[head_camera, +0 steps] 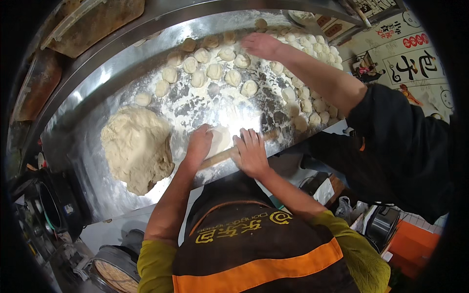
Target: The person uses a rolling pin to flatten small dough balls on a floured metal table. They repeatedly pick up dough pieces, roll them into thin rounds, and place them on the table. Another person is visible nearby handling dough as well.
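My left hand (199,144) has its fingers curled on the left edge of a thin, flat round of dough (221,139). Across a wooden rolling pin (219,157) lies my right hand (252,153), its fingers stretched over the wood. The pin slants along the near edge of the floured steel table (117,205), at the near side of the round. To the left of my left hand sits a large lump of dough (135,146). Beyond both hands, several dough pieces (214,71) are spread on the flour.
From the right, a co-worker's arm (318,77) reaches over the table, the hand (262,45) near the far dough pieces. Many more pieces (318,47) crowd the right end. Flattened dough discs (188,44) lie along the back. A round steamer (115,269) stands below left.
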{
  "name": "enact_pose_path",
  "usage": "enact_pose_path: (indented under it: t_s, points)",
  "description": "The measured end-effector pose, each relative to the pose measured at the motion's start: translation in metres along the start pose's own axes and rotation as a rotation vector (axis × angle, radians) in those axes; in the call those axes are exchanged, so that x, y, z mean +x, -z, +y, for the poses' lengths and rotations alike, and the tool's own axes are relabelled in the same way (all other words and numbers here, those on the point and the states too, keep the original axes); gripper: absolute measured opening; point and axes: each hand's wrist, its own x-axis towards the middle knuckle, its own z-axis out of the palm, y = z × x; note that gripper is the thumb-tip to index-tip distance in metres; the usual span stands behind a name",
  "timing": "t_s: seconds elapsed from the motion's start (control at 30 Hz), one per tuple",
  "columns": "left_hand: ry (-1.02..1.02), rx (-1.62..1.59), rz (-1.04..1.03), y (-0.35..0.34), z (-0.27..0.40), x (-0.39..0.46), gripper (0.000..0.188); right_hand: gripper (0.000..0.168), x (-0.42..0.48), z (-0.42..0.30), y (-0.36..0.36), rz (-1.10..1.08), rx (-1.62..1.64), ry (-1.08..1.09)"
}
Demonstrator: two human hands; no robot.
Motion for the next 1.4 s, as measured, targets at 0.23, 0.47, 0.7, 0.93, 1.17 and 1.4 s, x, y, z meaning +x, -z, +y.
enact_pose_path:
  t_s: [0.23, 0.47, 0.7, 0.93, 1.17, 1.4]
  points:
    - [-0.044, 0.401, -0.085, 0.015, 0.032, 0.002, 0.032, 0.047, 0.066, 0.004, -0.013, 0.098, -0.033, -0.031]
    - [-0.071, 0.119, 0.091, 0.003, -0.012, 0.003, 0.028, 0.054, 0.021, -0.004, -0.001, 0.04, -0.032, 0.018]
    - [-0.048, 0.345, -0.039, 0.023, 0.026, -0.003, 0.029, 0.048, 0.053, 0.0, -0.011, 0.126, -0.032, 0.053]
    - [-0.053, 0.121, 0.081, 0.009, -0.007, 0.002, 0.025, 0.049, 0.044, -0.004, -0.014, 0.132, -0.072, -0.012]
    - [-0.045, 0.334, -0.005, 0.019, 0.007, 0.0, 0.024, 0.051, 0.034, -0.002, -0.012, 0.029, 0.014, 0.035]
    - [-0.016, 0.037, 0.133, 0.013, -0.004, 0.003, 0.032, 0.05, 0.062, -0.003, -0.012, 0.105, -0.025, -0.026]
